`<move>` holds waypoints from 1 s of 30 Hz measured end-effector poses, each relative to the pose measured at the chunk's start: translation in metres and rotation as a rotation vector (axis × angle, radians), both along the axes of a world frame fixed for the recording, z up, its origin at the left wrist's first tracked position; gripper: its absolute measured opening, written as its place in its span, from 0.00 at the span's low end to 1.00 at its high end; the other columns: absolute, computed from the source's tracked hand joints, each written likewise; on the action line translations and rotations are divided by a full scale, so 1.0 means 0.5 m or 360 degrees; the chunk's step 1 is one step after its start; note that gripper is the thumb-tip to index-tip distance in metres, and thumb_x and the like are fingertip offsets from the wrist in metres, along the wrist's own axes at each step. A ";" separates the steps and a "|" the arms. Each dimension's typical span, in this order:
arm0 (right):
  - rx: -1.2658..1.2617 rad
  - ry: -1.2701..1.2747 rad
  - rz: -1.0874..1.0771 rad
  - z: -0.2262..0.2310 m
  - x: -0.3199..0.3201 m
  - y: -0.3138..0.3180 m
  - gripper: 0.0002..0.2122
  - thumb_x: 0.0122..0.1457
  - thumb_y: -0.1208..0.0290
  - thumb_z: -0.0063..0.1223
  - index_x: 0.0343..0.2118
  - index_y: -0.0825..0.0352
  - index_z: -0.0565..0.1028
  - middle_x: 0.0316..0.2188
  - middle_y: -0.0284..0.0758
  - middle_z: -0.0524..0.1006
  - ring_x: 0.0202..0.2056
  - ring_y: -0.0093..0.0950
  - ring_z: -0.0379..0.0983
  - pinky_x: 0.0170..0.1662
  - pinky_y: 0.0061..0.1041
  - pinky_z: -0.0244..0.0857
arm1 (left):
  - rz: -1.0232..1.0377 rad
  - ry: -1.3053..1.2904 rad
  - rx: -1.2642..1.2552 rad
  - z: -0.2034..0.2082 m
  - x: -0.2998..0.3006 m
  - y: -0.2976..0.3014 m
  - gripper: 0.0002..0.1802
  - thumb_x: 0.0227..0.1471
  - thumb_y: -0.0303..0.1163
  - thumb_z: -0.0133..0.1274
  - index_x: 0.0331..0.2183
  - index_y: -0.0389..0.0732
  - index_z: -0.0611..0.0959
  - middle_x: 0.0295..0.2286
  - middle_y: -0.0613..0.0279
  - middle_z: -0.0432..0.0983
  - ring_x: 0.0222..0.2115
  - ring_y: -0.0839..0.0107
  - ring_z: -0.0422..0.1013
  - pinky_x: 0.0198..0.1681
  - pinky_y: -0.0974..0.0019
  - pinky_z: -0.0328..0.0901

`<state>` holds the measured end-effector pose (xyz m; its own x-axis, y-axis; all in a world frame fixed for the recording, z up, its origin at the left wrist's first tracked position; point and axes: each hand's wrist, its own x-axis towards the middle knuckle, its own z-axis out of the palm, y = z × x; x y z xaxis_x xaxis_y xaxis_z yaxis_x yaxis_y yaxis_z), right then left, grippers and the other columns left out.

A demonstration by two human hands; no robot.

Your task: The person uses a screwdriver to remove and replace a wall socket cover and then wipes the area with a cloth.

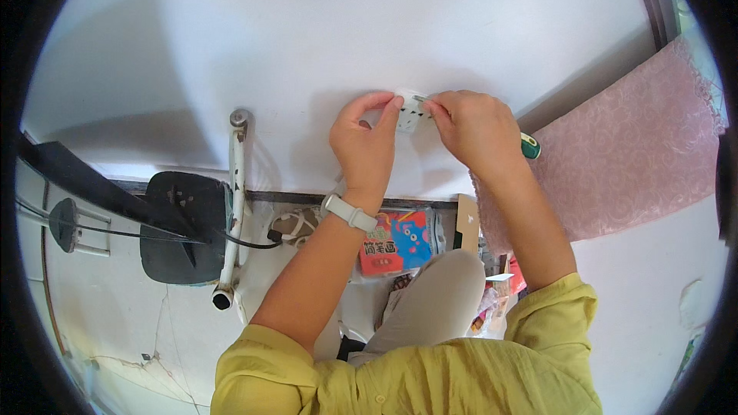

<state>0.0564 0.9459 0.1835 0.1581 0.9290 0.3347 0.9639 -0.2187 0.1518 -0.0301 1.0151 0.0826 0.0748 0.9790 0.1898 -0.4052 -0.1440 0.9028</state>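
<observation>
While both hands work at the white wall socket (pixel 408 117), it sits on the pale wall (pixel 292 38) directly between the two sets of fingers. The left hand (pixel 364 142) has thumb and forefinger drawn close, their tips at the socket's upper left corner — probably there to steady the plate, though I cannot tell whether they pinch it or merely press. The fingers of the right hand (pixel 478 127) are closed round what looks like a screwdriver (pixel 530 147), its green-and-yellow handle showing behind the wrist; a grip this near the tip would likely favour fine control. The tool's long axis seems to slant from that handle, lower right of the fingers, up and leftward, so that its grey metal end points at the socket's top edge. The socket itself faces out from the wall, with its slots below and between the fingertips; its longer side appears to run up and down. Nearer the body than the fingers lies a red-and-blue picture book (pixel 396 242); beyond the right hand hangs a pink patterned cloth (pixel 607 157) — well apart from the left fingers stands a white metal tube (pixel 237 184).
</observation>
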 end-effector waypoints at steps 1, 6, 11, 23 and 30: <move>0.0015 -0.0034 0.0024 -0.001 0.001 -0.002 0.11 0.53 0.63 0.47 0.23 0.64 0.76 0.20 0.40 0.74 0.24 0.41 0.71 0.27 0.38 0.64 | -0.0048 0.0008 -0.0047 0.000 -0.006 0.002 0.07 0.42 0.29 0.60 0.27 0.37 0.82 0.24 0.68 0.75 0.19 0.86 0.62 0.19 0.80 0.52; -0.0030 -0.0013 -0.0050 0.004 0.022 -0.033 0.11 0.53 0.62 0.47 0.23 0.63 0.76 0.19 0.40 0.74 0.24 0.40 0.72 0.27 0.37 0.65 | -0.0135 -0.0031 -0.0086 -0.005 -0.005 0.001 0.07 0.42 0.29 0.59 0.27 0.38 0.82 0.24 0.69 0.76 0.20 0.86 0.64 0.20 0.79 0.53; -0.0081 -0.0121 0.0014 -0.012 -0.009 0.002 0.12 0.53 0.61 0.48 0.23 0.62 0.77 0.19 0.39 0.74 0.24 0.40 0.72 0.27 0.37 0.65 | -0.0043 0.0077 0.0002 -0.003 -0.010 0.005 0.06 0.43 0.30 0.59 0.27 0.40 0.83 0.23 0.71 0.76 0.17 0.88 0.58 0.20 0.79 0.52; 0.0163 -0.0091 -0.0043 -0.025 0.004 -0.009 0.12 0.54 0.61 0.48 0.22 0.64 0.74 0.20 0.38 0.74 0.22 0.42 0.71 0.25 0.37 0.65 | 0.0004 0.0080 0.0064 -0.013 -0.007 0.011 0.07 0.42 0.29 0.59 0.28 0.38 0.82 0.24 0.70 0.76 0.15 0.89 0.54 0.17 0.80 0.50; 0.0332 -0.0062 0.0076 -0.041 0.036 -0.028 0.12 0.54 0.61 0.48 0.21 0.64 0.73 0.18 0.37 0.73 0.20 0.40 0.71 0.23 0.35 0.64 | 0.0020 0.0063 0.0110 -0.015 0.003 0.008 0.07 0.42 0.29 0.59 0.28 0.38 0.82 0.24 0.69 0.75 0.16 0.89 0.55 0.17 0.81 0.50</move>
<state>0.0742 0.9317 0.1629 0.0989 0.8451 0.5255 0.9682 -0.2037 0.1455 -0.0284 1.0189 0.0749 0.0714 0.9645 0.2543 -0.3670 -0.2117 0.9058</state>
